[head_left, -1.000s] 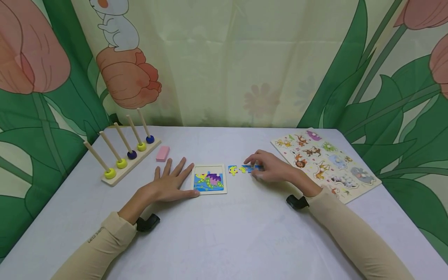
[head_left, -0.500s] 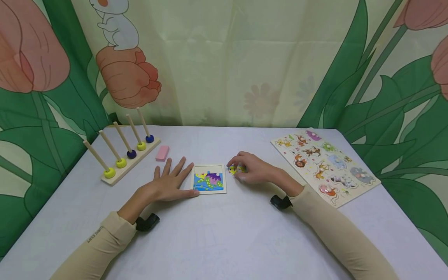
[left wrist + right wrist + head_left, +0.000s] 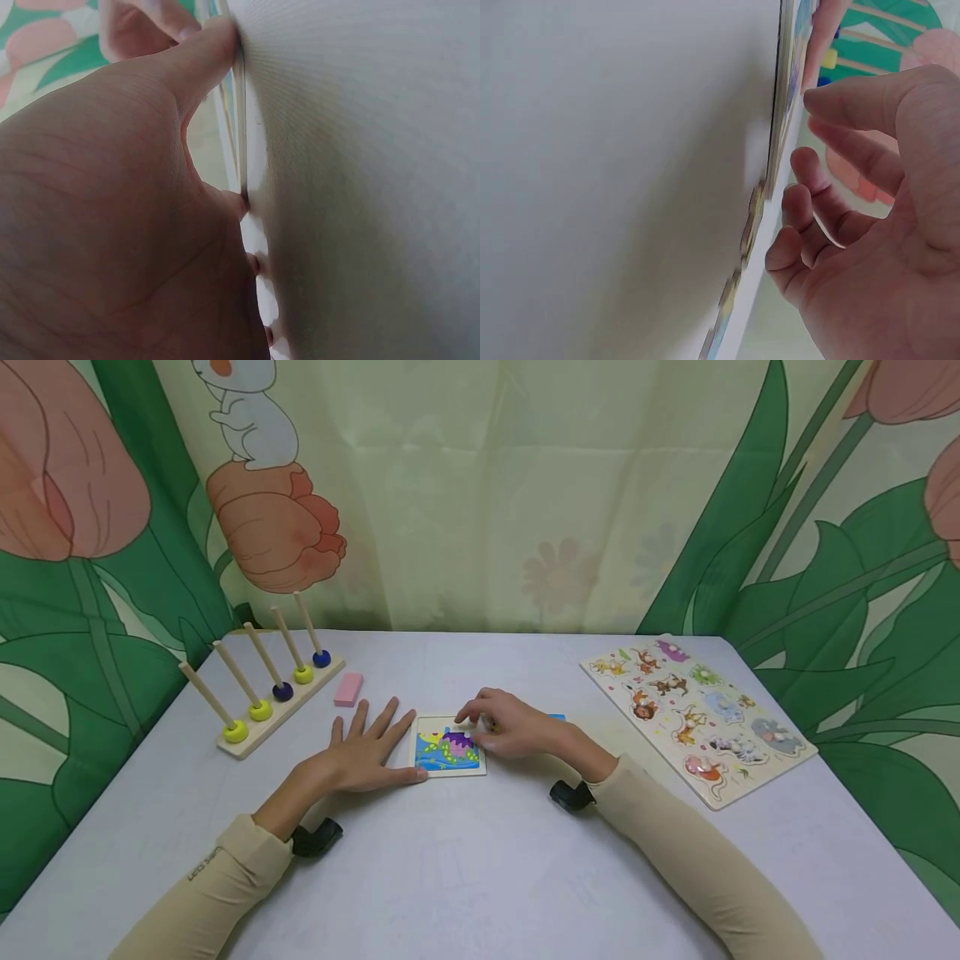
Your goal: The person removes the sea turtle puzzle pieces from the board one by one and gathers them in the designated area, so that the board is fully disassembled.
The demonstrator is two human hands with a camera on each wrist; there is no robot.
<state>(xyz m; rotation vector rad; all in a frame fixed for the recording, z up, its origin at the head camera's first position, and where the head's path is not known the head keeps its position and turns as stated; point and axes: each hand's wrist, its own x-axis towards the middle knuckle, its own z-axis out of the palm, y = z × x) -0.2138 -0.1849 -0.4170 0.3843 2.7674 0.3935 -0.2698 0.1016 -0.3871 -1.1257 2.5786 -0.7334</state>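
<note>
Jigsaw tray (image 3: 450, 773), pale-rimmed and rectangular, lies flat on the white-covered table (image 3: 480, 877), between the two hands. Within its rim we see fitted picture pieces (image 3: 442, 758) in blue, yellow-green, pink and purple, with a pale strip above them. We note the left hand (image 3: 358, 762) palm down at the tray's left side, its fingers spread wide and nearly straight; the thumb touches the near left corner and the index fingertip the far left corner, and it grips nothing. At the opposite side we find the right hand (image 3: 513, 727), its fingers half bent over the tray's far right corner. In the right wrist view a small gap parts thumb from index finger, and we make out nothing held; whether a fingertip touches the tray we cannot tell. Loose jigsaw pieces (image 3: 751, 221) lie in a row beside the tray's right edge, mostly hidden by this hand in the head view.

To the left we observe a wooden peg rack (image 3: 291, 707), each of its five pegs bearing one bead, three yellow and two blue. A pink block (image 3: 348, 690) lies between rack and left hand. To the right we see an animal puzzle board (image 3: 708, 727) set at a slant. Behind the table hangs a tulip-printed curtain (image 3: 465, 527).
</note>
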